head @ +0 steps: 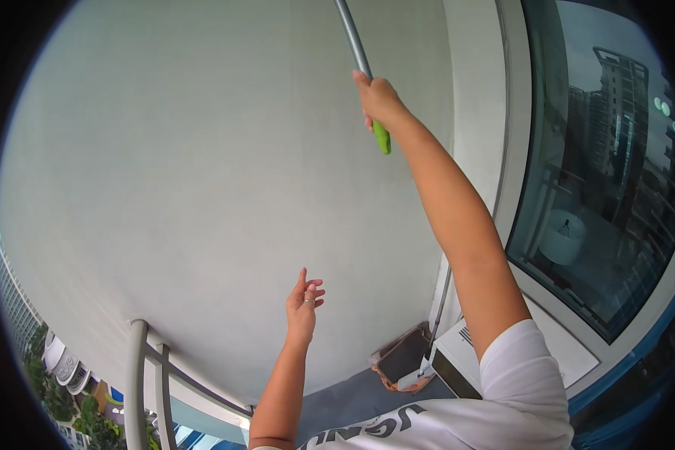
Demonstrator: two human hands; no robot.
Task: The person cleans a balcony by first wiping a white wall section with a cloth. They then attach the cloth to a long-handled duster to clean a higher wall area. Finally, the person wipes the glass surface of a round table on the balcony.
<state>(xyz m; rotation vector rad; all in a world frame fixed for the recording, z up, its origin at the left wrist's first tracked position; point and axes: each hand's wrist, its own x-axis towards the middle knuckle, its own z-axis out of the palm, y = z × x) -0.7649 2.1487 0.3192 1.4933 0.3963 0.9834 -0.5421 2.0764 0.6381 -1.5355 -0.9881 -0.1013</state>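
Up and to the right, my right hand (380,102) grips a grey metal pole (352,36) just above its end. A green plastic end grip (382,138) sticks out below that hand. The pole's far end runs out of the top of the view, so what it carries is hidden. Lower down, my left hand (302,306) is raised with the fingers apart and holds nothing; a ring is on one finger. Behind both hands stands a plain pale wall (202,169).
A grey metal railing (138,382) rises at the lower left, with buildings and trees far below beyond it. On the right is a framed glass window (590,169). A worn planter-like container (402,357) and a white boxy appliance (455,360) stand on the grey floor (337,399).
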